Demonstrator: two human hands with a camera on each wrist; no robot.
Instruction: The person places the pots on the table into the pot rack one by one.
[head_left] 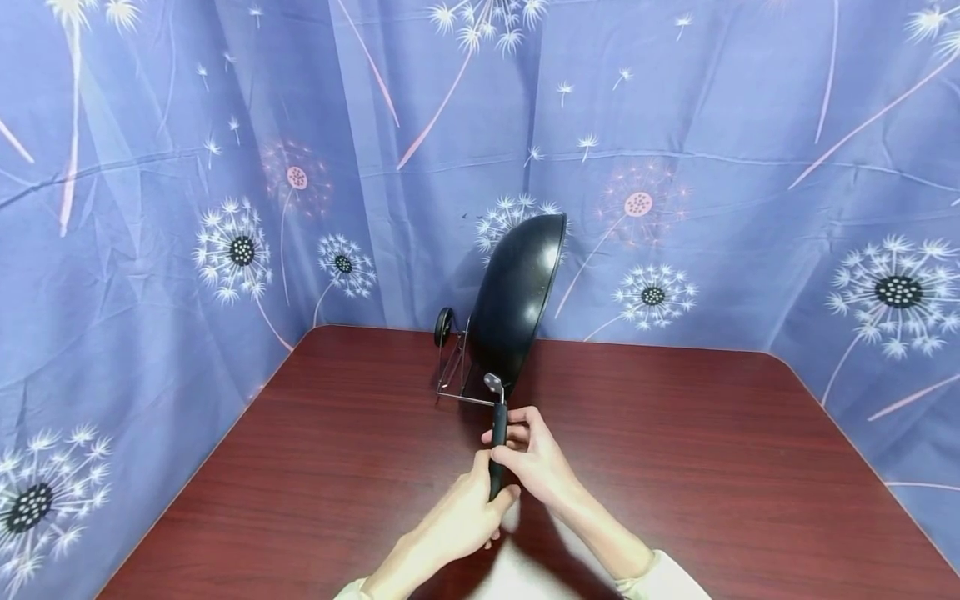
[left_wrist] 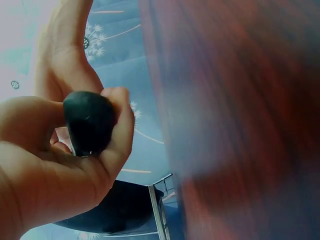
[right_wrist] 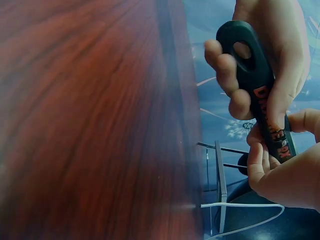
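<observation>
A utensil with a black handle [head_left: 498, 429] and a small bright metal head stands between my hands; its exact kind is unclear. My left hand [head_left: 467, 512] grips the lower part of the handle. Higher up, my right hand [head_left: 542, 462] holds the same handle between thumb and fingers. The right wrist view shows a hanging hole and orange lettering on the handle [right_wrist: 255, 75], with the left hand [right_wrist: 280, 55] curled about its hole end. In the left wrist view the butt of the handle [left_wrist: 90, 120] faces the camera.
Behind the utensil, a black wok [head_left: 517, 292] stands tilted on edge against a metal wire rack [head_left: 457, 392]. A black round disc [head_left: 443, 327] sits at the rack's left. Beneath is a dark red wooden table [head_left: 712, 450], with blue dandelion-print curtains [head_left: 675, 108] around it.
</observation>
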